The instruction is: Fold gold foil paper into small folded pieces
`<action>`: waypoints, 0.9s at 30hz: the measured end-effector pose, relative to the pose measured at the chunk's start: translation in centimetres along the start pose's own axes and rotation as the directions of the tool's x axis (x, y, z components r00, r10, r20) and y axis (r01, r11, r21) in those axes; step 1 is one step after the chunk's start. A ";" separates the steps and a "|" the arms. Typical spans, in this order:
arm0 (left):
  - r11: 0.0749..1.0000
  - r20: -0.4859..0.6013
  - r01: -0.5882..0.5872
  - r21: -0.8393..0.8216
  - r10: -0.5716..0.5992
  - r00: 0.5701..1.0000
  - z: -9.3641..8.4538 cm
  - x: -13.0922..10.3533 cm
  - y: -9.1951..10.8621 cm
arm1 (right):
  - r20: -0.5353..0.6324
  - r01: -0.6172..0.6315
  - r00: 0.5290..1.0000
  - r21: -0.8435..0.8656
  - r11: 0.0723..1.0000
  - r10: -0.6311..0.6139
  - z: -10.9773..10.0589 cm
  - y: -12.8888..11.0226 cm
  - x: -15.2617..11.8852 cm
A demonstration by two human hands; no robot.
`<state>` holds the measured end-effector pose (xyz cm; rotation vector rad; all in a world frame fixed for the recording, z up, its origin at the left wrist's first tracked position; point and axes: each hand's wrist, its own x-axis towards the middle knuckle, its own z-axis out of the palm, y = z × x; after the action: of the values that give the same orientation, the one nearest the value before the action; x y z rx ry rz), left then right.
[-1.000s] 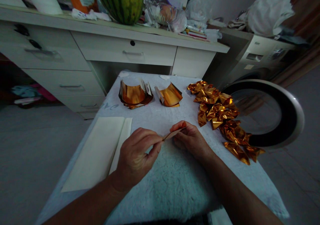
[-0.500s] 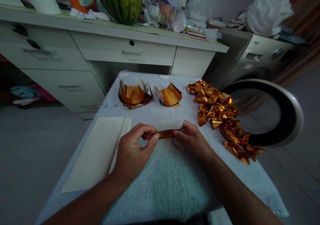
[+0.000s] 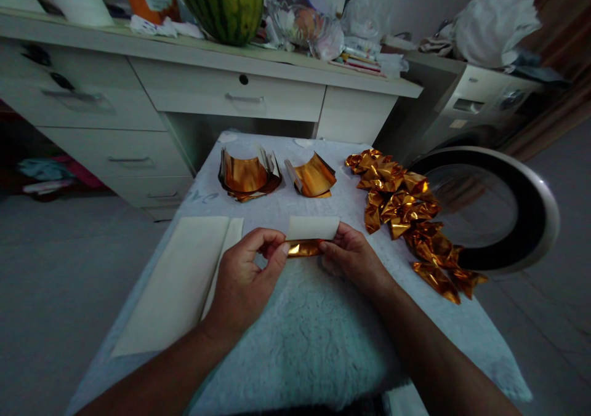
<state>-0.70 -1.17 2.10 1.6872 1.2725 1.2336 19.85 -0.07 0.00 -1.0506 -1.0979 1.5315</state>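
Between my two hands is a small foil sheet, its gold strip folded along the lower edge and its pale side standing up behind. My left hand pinches its left end between thumb and fingers. At the right end my right hand grips it the same way. Beyond the hands lie two stacks of curved gold sheets, a left stack and a right stack. A pile of folded gold foil pieces spreads on the right.
Cream paper lies at the left of the cloth-covered table. Behind stands a white desk bearing a watermelon and bags. A washing machine's open round door is close to the table's right side.
My left hand has shifted slightly left along the sheet. More of the gold strip and the pale part now shows, and the strip catches brighter light.
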 end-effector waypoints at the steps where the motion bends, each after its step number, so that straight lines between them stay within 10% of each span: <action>1: 1.000 -0.001 0.023 -0.007 -0.023 1.000 0.0 0.0 -0.1 | -0.001 0.015 1.000 0.015 1.000 -0.015 0.1 -0.1 0.0; 10: 0.985 0.061 0.149 0.088 -0.155 0.986 0.9 0.5 -1.3 | -0.137 0.106 0.979 -0.279 0.954 -0.149 -0.2 0.3 0.2; 16: 0.891 0.231 -0.031 0.452 -0.084 0.969 1.0 0.7 -1.5 | -0.176 0.044 0.946 -0.763 0.645 -0.273 0.2 0.4 0.0; 27: 0.645 0.301 -0.255 0.720 0.041 0.953 1.0 0.6 -1.2 | -0.168 -0.021 0.946 -0.884 0.467 -0.276 0.4 0.7 0.3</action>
<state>-0.05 -0.23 0.86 2.4922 1.6235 0.5062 19.24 0.04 -0.63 -1.7604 -1.7643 0.5357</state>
